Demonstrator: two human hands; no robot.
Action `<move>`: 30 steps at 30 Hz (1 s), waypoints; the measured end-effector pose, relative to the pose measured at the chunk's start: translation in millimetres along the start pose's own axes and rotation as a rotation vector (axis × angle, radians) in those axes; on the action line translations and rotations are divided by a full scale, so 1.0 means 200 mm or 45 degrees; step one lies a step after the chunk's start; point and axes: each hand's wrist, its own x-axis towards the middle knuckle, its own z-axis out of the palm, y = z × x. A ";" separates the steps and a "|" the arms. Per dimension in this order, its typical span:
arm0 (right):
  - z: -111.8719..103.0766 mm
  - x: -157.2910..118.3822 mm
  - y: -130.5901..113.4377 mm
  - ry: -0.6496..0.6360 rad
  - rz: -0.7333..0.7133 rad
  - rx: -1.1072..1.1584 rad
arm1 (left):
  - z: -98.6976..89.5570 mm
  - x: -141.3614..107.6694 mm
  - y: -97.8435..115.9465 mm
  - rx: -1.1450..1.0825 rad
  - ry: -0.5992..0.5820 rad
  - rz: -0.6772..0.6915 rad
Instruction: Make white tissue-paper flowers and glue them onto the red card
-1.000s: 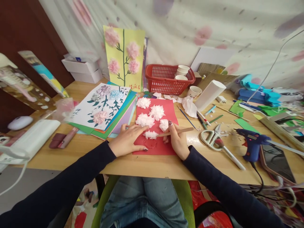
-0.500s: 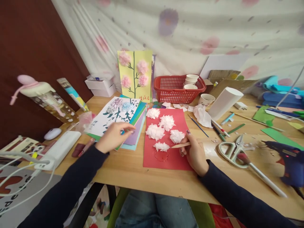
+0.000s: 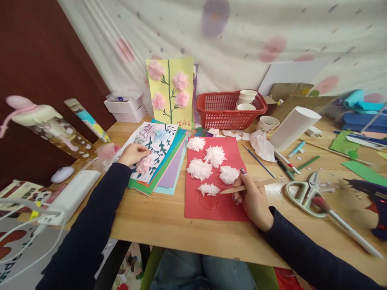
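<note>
My right hand (image 3: 252,199) grips a pointed wooden stick (image 3: 261,183), its tip just right of the lowest, half-round white paper flower (image 3: 208,189). That flower lies with several fuller white ones on a red sheet of paper (image 3: 216,211); below it is a curved outline that looks like glue. Over at the left, my left hand (image 3: 134,154) hovers above a white picture (image 3: 165,151) with pink, blue and purple flowers and dark green leaves. Its thumb and fingertips are pressed together; what they hold, if anything, I cannot make out. Coloured sheets (image 3: 172,177) are stacked under the picture.
A yellow flower picture (image 3: 165,110) stands behind, beside a red basket (image 3: 216,117) with paper cups. Scissors (image 3: 306,193), a paintbrush (image 3: 258,161) and a blue glue gun (image 3: 375,197) lie at the right. A power strip (image 3: 72,197) and a bottle (image 3: 57,125) are on the left.
My left hand has moved left, from the edge of the coloured sheets to over the white picture, uncovering its pink flower. My right hand still holds the stick near the same flower. The view shifted slightly.
</note>
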 end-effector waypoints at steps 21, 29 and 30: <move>-0.02 -0.08 -0.03 -0.313 -0.392 -0.623 | -0.07 -0.05 0.02 0.079 0.212 0.116; -0.01 -0.09 -0.05 -0.370 -0.487 -0.698 | -0.01 0.00 -0.05 0.179 0.089 0.125; -0.01 -0.10 -0.05 -0.373 -0.492 -0.707 | -0.01 0.00 -0.05 0.162 0.091 0.107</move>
